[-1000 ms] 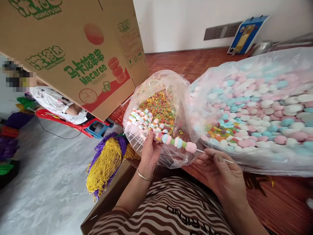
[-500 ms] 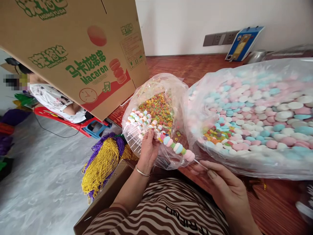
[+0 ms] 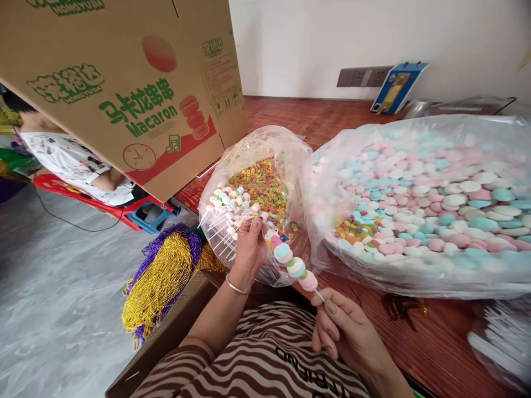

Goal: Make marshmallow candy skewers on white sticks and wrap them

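Note:
My left hand (image 3: 248, 250) grips a fanned bunch of candy skewers (image 3: 232, 205), pastel pieces on thin white sticks, held over the mouth of a clear bag of small coloured ring candies (image 3: 263, 185). One more skewer (image 3: 292, 264) with pink, blue and green pieces slants down from that hand. My right hand (image 3: 346, 331) pinches the bare lower end of its stick just above my striped top. A large clear bag of pink, blue and white marshmallow discs (image 3: 431, 193) lies to the right on the wooden table (image 3: 418, 342).
A big "Macaron" cardboard box (image 3: 124, 88) leans over the table's left. Gold and purple bead strings (image 3: 161, 276) hang over a cardboard box at my left knee. A bundle of white sticks (image 3: 504, 337) lies at the right edge. A person sits behind the box on the left.
My right hand has drawn back toward my body, so the slanting skewer now tilts steeply downward. The left hand keeps its bunch in the same place.

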The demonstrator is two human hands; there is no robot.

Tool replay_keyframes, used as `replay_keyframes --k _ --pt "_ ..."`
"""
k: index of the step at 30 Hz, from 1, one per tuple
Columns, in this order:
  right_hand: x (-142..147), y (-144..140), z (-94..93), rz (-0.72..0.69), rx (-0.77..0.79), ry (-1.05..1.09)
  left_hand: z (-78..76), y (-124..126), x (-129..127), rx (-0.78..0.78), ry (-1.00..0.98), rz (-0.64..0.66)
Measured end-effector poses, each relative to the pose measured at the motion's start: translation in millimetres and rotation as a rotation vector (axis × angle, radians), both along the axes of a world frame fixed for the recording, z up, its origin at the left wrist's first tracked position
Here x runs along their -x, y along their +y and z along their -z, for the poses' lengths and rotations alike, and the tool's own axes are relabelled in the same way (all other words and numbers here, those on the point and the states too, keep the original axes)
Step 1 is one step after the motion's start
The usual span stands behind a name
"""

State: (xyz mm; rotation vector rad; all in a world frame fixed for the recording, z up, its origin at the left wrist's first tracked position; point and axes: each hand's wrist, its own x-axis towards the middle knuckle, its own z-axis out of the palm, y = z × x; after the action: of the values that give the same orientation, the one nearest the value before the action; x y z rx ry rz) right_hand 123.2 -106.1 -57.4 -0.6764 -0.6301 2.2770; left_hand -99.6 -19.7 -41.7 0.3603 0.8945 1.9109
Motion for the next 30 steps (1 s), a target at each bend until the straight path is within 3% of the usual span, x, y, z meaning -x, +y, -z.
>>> replay_keyframes --k 7,13,16,23,25,27,30 --pt "-7 -2 -7.8 -0.081 0.044 -0.016 -3.5 4 -3 -0.004 -0.052 0.006" --pt "-11 -8 -10.6 0.084 -0.090 -0.159 -10.4 9 -6 0.029 -0.001 0.029" --pt "-16 -9 -8.6 0.178 -0.354 -0.327 -13.0 11 -9 0.059 0.037 0.059" --pt "-34 3 3.8 0.519 -1.390 -1.050 -11.9 12 -12 0.125 0.170 0.064" --pt "-36 6 3.7 0.572 -1.533 -1.120 -10.3 13 -13 0.134 0.214 0.094" --pt "-36 6 0.8 0.524 -1.444 -1.058 -8.3 15 -15 0.123 0.221 0.106" --pt "-30 -1 -4.6 0.346 -0.974 -0.784 -6.0 18 -21 0.079 0.182 0.102"
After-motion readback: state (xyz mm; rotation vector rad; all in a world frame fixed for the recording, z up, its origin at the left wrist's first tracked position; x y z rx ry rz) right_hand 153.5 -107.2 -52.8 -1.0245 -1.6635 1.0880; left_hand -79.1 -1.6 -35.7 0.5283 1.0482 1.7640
